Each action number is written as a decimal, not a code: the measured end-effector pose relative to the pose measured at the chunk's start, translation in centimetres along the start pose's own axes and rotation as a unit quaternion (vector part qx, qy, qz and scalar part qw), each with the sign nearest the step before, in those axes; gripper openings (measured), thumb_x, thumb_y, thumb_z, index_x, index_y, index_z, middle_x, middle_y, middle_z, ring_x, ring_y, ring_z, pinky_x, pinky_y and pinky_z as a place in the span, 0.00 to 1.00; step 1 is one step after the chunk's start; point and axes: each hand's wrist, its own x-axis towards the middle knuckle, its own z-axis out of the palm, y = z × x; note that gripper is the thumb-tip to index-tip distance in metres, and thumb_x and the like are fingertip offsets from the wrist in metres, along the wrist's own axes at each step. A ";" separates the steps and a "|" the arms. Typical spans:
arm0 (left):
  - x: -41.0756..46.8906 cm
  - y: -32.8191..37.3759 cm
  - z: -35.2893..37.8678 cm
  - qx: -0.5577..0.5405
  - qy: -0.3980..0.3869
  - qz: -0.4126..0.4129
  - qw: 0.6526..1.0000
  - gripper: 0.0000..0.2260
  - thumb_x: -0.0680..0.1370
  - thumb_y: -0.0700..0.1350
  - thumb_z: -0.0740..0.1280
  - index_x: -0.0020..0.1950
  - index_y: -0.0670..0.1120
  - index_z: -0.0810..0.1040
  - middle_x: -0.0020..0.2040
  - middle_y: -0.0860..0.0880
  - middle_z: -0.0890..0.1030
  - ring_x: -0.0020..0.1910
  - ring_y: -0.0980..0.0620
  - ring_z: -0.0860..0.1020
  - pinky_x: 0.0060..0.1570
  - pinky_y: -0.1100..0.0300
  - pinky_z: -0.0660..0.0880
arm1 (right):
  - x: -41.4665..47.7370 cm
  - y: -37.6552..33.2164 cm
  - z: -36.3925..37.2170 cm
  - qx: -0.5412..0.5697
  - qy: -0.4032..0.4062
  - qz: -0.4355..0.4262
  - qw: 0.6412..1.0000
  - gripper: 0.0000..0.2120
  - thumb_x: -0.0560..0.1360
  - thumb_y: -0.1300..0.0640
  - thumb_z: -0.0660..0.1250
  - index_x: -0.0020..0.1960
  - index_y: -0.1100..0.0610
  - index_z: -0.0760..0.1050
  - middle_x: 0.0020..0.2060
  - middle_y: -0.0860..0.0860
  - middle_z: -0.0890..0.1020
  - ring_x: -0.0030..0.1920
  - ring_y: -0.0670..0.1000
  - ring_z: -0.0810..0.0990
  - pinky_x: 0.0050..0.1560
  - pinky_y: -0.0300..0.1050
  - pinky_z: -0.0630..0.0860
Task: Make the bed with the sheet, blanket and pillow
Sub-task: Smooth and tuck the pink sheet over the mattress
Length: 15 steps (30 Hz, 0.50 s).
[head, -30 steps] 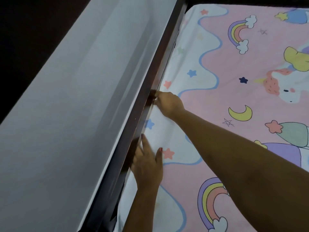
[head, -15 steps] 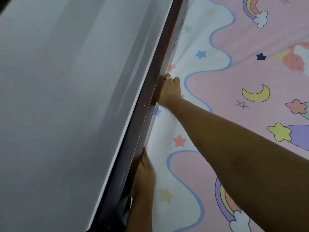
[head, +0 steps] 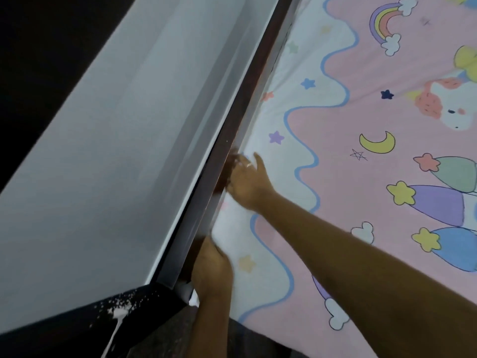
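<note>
A pink and white sheet [head: 361,177] printed with rainbows, stars, a moon and unicorns lies spread over the mattress. Along its left side runs a dark wooden bed frame rail [head: 232,125]. My right hand [head: 247,179] is at the sheet's white border beside the rail, fingers spread and blurred, holding nothing. Lower down, near the bed's corner, my left hand [head: 211,267] presses into the gap between mattress and rail, its fingertips hidden there; whether it grips the sheet's edge is unclear. No blanket or pillow is in view.
A pale wall [head: 103,164] stands just beyond the rail on the left. A dark skirting strip [head: 77,316] with white paint splashes runs along its lower edge. Dark floor shows at the bottom under my arms.
My right hand has drawn back along the rail toward me and opened its fingers. My left hand has slid lower toward the bed's corner. The view shifted down to show the wall's end.
</note>
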 end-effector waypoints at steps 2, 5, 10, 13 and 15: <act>-0.9 0.0 -0.1 0.001 0.014 0.036 0.999 0.16 0.78 0.35 0.58 0.64 0.35 0.73 0.53 0.35 0.80 0.51 0.36 0.79 0.48 0.48 0.76 | -3.2 -1.8 1.8 0.059 0.029 -0.054 0.996 0.23 0.80 0.49 0.49 0.69 0.56 0.70 0.71 0.54 0.70 0.75 0.54 0.59 0.73 0.60 0.47; -3.7 -1.9 0.9 0.035 0.060 0.107 0.992 0.21 0.75 0.37 0.58 0.67 0.34 0.70 0.60 0.35 0.76 0.58 0.38 0.76 0.56 0.49 0.74 | -7.0 -4.4 4.7 0.055 -0.012 -0.089 0.994 0.27 0.76 0.45 0.46 0.63 0.53 0.76 0.66 0.53 0.75 0.72 0.54 0.67 0.70 0.63 0.56; -9.0 -4.0 1.7 -0.005 0.008 0.091 0.996 0.22 0.80 0.42 0.50 0.69 0.32 0.67 0.68 0.31 0.68 0.66 0.33 0.70 0.64 0.43 0.69 | -9.3 -7.0 4.3 0.017 -0.028 -0.116 0.993 0.23 0.80 0.44 0.50 0.72 0.49 0.67 0.74 0.48 0.65 0.76 0.51 0.57 0.72 0.65 0.49; -9.8 -3.8 1.1 -0.097 -0.008 0.021 0.995 0.23 0.80 0.38 0.58 0.75 0.37 0.59 0.74 0.34 0.60 0.72 0.35 0.62 0.65 0.43 0.66 | -10.1 -6.1 2.0 0.099 -0.085 -0.133 0.983 0.26 0.82 0.48 0.53 0.78 0.54 0.54 0.78 0.50 0.54 0.77 0.52 0.47 0.75 0.54 0.43; -10.1 -4.0 0.7 -0.159 -0.032 0.010 0.987 0.29 0.79 0.37 0.61 0.77 0.40 0.51 0.77 0.39 0.53 0.75 0.41 0.55 0.70 0.49 0.58 | -12.3 -4.9 1.3 0.138 -0.053 -0.119 0.982 0.26 0.82 0.50 0.54 0.78 0.56 0.53 0.77 0.52 0.54 0.77 0.53 0.48 0.74 0.47 0.45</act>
